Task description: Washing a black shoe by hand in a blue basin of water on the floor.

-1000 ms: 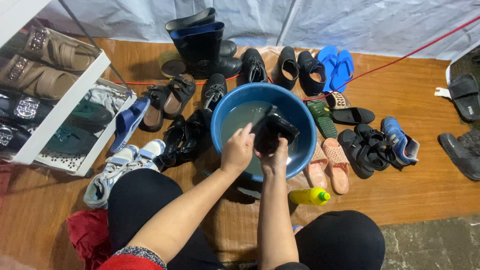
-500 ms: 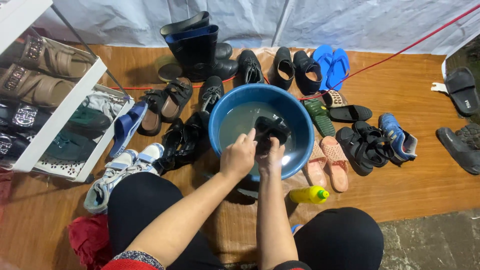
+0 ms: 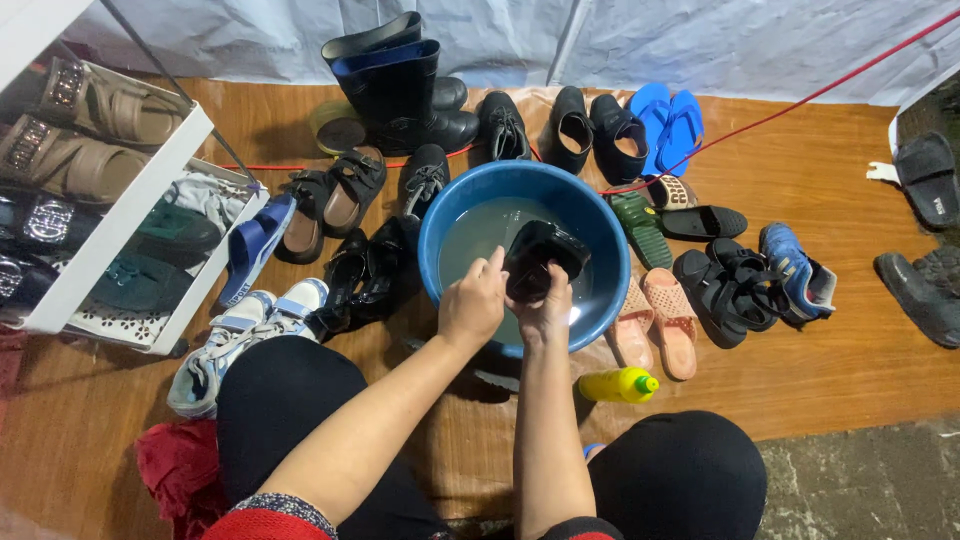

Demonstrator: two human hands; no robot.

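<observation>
We grip the black rubber shoe (image 3: pixel 542 258) in our right hand (image 3: pixel 545 312); our left hand (image 3: pixel 472 305) presses its left side above the round blue plastic basin (image 3: pixel 600 235).

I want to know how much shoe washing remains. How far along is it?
Nothing on the floor clearly looks washed. In hand: the right hand holds a black shoe over the blue basin of cloudy water, with the left hand at its side. Left, as it seems: the black boots, blue flip-flops, pink sandals and white sneakers lie around the basin. A yellow bottle lies nearby.
</observation>
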